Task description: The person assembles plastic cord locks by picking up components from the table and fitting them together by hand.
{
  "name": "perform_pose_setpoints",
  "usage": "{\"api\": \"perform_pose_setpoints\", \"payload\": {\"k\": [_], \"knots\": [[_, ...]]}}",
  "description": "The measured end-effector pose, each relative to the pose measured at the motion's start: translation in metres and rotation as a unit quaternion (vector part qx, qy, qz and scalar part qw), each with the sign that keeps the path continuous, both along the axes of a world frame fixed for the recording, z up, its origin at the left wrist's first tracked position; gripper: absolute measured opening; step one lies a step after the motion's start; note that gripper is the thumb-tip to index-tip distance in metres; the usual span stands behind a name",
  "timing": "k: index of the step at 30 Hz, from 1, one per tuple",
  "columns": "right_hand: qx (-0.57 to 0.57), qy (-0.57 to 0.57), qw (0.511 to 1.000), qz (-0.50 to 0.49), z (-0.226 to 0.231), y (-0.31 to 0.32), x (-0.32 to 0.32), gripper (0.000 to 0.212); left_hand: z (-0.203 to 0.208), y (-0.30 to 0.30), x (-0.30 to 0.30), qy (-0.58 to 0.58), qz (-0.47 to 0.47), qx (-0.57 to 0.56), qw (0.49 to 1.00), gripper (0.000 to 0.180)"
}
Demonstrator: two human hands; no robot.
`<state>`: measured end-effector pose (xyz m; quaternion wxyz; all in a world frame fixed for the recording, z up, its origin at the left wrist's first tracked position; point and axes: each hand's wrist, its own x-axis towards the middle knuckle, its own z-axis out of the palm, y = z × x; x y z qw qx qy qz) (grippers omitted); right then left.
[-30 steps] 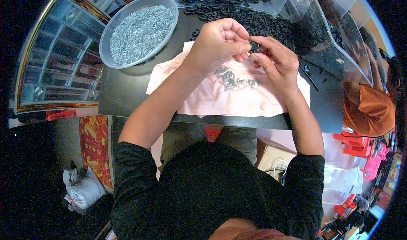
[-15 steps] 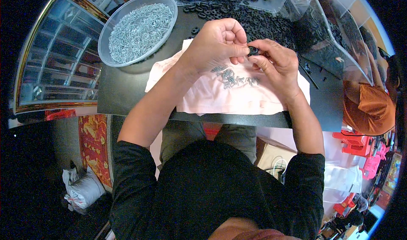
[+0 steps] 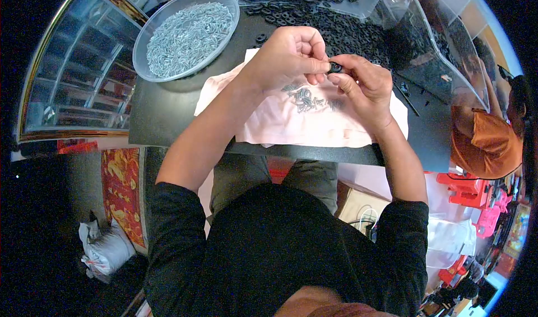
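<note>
Over a pale pink cloth (image 3: 314, 131), both my hands meet at a small black ring-shaped part (image 3: 335, 67). My right hand (image 3: 367, 84) pinches it between thumb and fingers. From the other side my left hand (image 3: 294, 56) comes up against it, thumb and forefinger pressed together; whatever lies between those tips is too small or hidden to name. Below the hands, a little heap of silver screws (image 3: 305, 99) lies on the cloth.
A round clear tub (image 3: 234, 31) full of silver screws stands at the left. Many black parts (image 3: 314, 23) are spread behind my hands, some inside a clear plastic bin (image 3: 367, 6). A thin dark rod (image 3: 410, 101) lies right of the cloth. Another person (image 3: 493, 143) sits at the right.
Both hands stay together at the black part, with only slight finger shifts. The whole view has shifted a little.
</note>
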<state>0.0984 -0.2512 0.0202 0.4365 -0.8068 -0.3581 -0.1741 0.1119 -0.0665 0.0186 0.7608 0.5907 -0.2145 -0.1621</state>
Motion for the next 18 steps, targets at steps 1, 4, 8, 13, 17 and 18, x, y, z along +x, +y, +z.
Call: {"api": "perform_pose_setpoints", "payload": {"k": [1,4,8,13,17,18], "knots": [[0.0,-0.005,1.0,-0.008,-0.001,0.0,-0.001,0.02,0.0,0.0,0.0,0.001,-0.003,-0.002,1.0,0.016],[0.001,-0.022,1.0,-0.017,-0.002,0.001,-0.003,0.019,-0.001,0.0,0.002,0.007,-0.015,-0.003,1.0,0.016],[0.0,-0.026,1.0,-0.015,-0.002,0.002,-0.006,0.019,-0.003,0.002,0.002,0.01,-0.031,-0.006,0.999,0.015],[-0.007,-0.053,0.998,-0.019,-0.003,0.001,-0.005,0.017,-0.006,0.001,0.003,0.021,-0.05,-0.019,0.998,0.015],[0.02,0.019,1.0,-0.015,0.006,0.001,-0.001,0.016,-0.007,-0.003,0.008,0.023,-0.021,-0.032,0.999,0.016],[0.02,0.029,0.999,-0.004,0.008,-0.001,0.004,0.017,-0.007,-0.005,0.01,0.024,-0.022,-0.033,0.999,0.016]]}}
